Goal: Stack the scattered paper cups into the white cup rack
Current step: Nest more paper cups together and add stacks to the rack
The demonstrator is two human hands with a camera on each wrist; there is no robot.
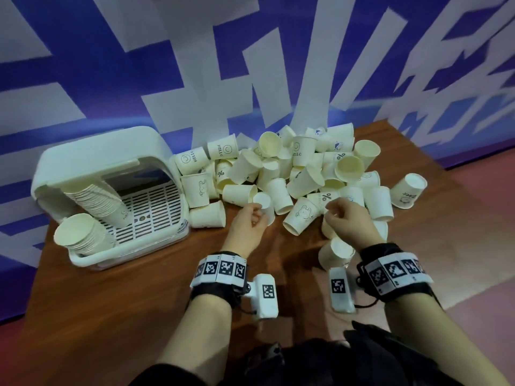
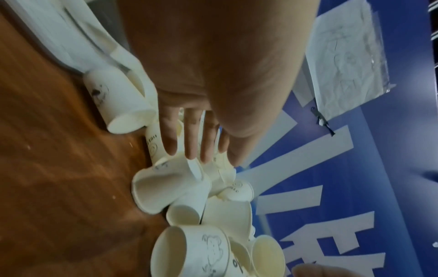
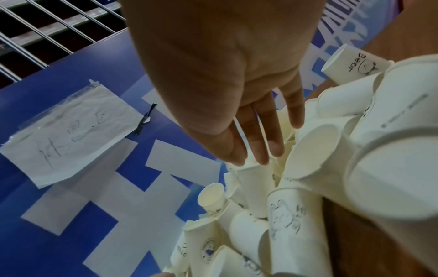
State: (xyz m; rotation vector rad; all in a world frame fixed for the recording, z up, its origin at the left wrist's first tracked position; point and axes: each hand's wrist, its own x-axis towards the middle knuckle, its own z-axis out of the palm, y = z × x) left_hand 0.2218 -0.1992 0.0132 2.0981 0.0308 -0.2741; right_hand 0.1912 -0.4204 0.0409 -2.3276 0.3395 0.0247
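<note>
The white cup rack (image 1: pixel 117 256) stands at the left of the table with its lid raised. Inside it are a leaning stack of paper cups (image 1: pixel 97 201) and a second stack (image 1: pixel 78 232) whose mouth faces me. A big pile of loose paper cups (image 1: pixel 306 168) lies against the wall. My left hand (image 1: pixel 255 215) reaches to a small upturned cup (image 1: pixel 264 204) at the pile's near edge. In the left wrist view its fingers (image 2: pixel 190 148) are straight, with their tips at a cup (image 2: pixel 166 185). My right hand (image 1: pixel 333 211) is over the pile's near right side, its straight fingers (image 3: pixel 260 146) touching a cup (image 3: pixel 255 187).
The wooden table (image 1: pixel 125 302) meets a blue and white wall (image 1: pixel 167 65) at the back. A single cup (image 1: pixel 335 253) lies by my right wrist and another (image 1: pixel 408 195) lies alone at the far right. A taped paper sheet (image 3: pixel 68 135) hangs on the wall.
</note>
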